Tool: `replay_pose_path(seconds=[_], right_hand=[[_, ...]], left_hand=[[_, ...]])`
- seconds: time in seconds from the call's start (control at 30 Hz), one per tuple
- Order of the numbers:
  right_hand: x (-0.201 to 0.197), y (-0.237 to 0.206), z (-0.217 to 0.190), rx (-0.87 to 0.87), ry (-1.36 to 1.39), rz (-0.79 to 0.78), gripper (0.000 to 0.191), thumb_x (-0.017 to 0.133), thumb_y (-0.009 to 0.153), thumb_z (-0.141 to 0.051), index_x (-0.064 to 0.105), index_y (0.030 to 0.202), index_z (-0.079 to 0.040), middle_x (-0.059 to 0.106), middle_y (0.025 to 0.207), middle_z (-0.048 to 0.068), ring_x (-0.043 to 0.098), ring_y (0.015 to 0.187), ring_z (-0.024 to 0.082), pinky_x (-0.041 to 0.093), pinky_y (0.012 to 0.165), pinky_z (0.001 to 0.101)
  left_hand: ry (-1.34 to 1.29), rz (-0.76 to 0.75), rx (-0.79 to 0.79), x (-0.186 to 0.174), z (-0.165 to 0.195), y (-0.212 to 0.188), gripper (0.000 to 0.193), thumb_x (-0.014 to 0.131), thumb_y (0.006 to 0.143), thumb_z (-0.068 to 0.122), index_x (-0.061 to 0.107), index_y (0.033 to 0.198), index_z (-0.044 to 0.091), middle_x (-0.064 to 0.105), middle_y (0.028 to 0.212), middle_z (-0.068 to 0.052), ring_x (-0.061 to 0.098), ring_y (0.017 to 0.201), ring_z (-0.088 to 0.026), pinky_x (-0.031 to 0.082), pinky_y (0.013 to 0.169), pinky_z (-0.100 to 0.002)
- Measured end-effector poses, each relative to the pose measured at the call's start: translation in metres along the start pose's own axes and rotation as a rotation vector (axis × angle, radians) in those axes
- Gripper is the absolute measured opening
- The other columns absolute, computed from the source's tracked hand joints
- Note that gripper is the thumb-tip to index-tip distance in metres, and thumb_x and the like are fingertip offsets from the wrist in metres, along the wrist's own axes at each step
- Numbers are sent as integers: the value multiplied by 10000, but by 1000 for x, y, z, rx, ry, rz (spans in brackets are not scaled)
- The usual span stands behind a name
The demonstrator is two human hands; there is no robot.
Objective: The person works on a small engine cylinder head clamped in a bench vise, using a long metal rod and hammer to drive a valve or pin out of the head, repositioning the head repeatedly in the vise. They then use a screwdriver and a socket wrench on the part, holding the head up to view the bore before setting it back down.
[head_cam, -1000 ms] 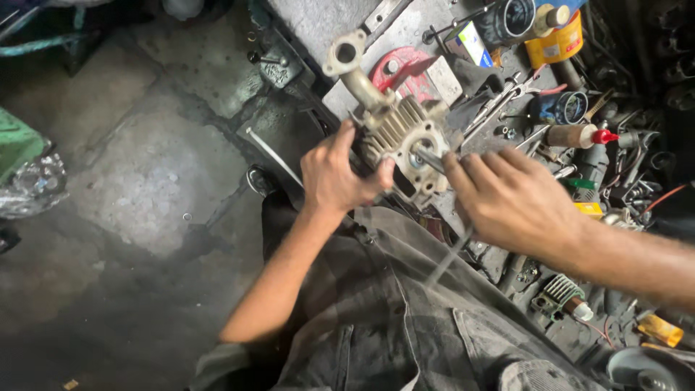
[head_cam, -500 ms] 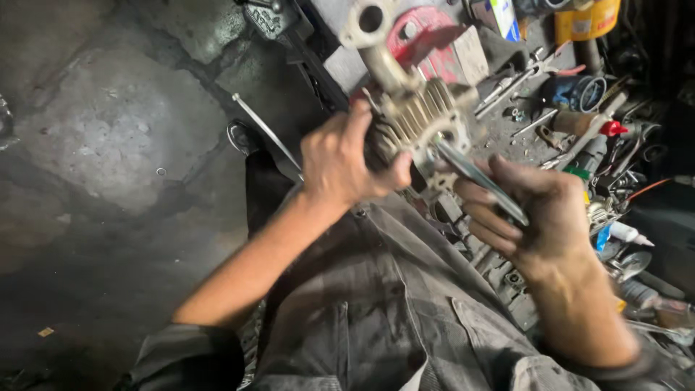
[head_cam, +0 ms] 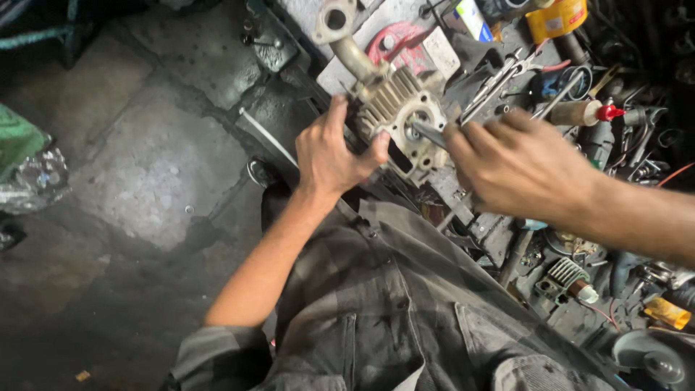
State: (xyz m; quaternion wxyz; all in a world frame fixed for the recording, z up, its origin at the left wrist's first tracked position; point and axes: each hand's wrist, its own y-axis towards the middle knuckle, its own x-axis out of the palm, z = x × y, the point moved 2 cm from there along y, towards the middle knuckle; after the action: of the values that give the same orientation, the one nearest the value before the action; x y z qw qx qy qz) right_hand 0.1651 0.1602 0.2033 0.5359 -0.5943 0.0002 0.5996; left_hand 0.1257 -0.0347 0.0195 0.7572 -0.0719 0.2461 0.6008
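Presently, findings as follows.

Casting: pale grey finned metal engine casting (head_cam: 394, 108) with a bent pipe stub at its top, held upright at the near edge of the cluttered dark workbench (head_cam: 507, 239), over the person's lap.
Left hand: left hand (head_cam: 329, 156) clamped on the casting's left flank, thumb across the lower front, fingers wrapped behind.
Right hand: right hand (head_cam: 521, 166) closed together on a slim grey metal rod tool (head_cam: 428, 133), just right of the casting.
Tool contact: rod tip sits at the round bore in the casting's front face; depth inside cannot be told.
Progress: judged mid-work; casting is off any machine and in hand, tool is applied at the bore, nothing seen removed beside it. Fitting or clearing at the bore appears left to do.
Beyond casting: red round metal part (head_cam: 394, 40) just behind it; yellow cylindrical can (head_cam: 556, 18) further right; red-capped bottle (head_cam: 586, 114) to the right.
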Motion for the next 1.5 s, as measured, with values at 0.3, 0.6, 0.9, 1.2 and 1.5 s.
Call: replay_pose_path(seconds=[0.3,0.6,0.9,1.2,1.5], right_hand=[[10,26,-10,70,309,-243,565,477,844,-166,510,1335,110,685,891,176,721,624,228,542,421,324],[56,-2,-26,738,2568,299,558,514,874,-188,533,1341,116,681,909,194,688,629,223,518,441,319],[-40,-27,5,209,303,584,553,551,904,-210,556,1347,122,677,926,212,655,633,219,494,461,314],[34,13,-9,-18,144,-200,552,588,934,-232,579,1352,128,673,944,230,622,638,214,471,480,308],[17,34,2,893,1915,-186,553,625,965,-255,602,1358,133,669,962,248,589,642,209,447,500,303]], left_hand=[[-42,8,42,-6,1,9,757,684,857,570,582,1231,-81,691,955,-231,718,846,-393,606,721,-425],[-31,-78,19,-5,1,5,764,688,865,552,565,1247,-99,687,905,-223,707,744,-362,598,668,-454],[-42,-18,-1,-1,1,1,698,665,895,608,574,1214,-7,712,911,-212,737,832,-399,597,744,-475],[-29,4,28,-1,2,3,832,701,806,620,563,1215,-91,678,909,-238,697,788,-417,574,689,-488],[-96,4,34,-9,0,11,728,702,853,574,578,1200,-54,684,956,-226,715,852,-397,608,774,-451]])
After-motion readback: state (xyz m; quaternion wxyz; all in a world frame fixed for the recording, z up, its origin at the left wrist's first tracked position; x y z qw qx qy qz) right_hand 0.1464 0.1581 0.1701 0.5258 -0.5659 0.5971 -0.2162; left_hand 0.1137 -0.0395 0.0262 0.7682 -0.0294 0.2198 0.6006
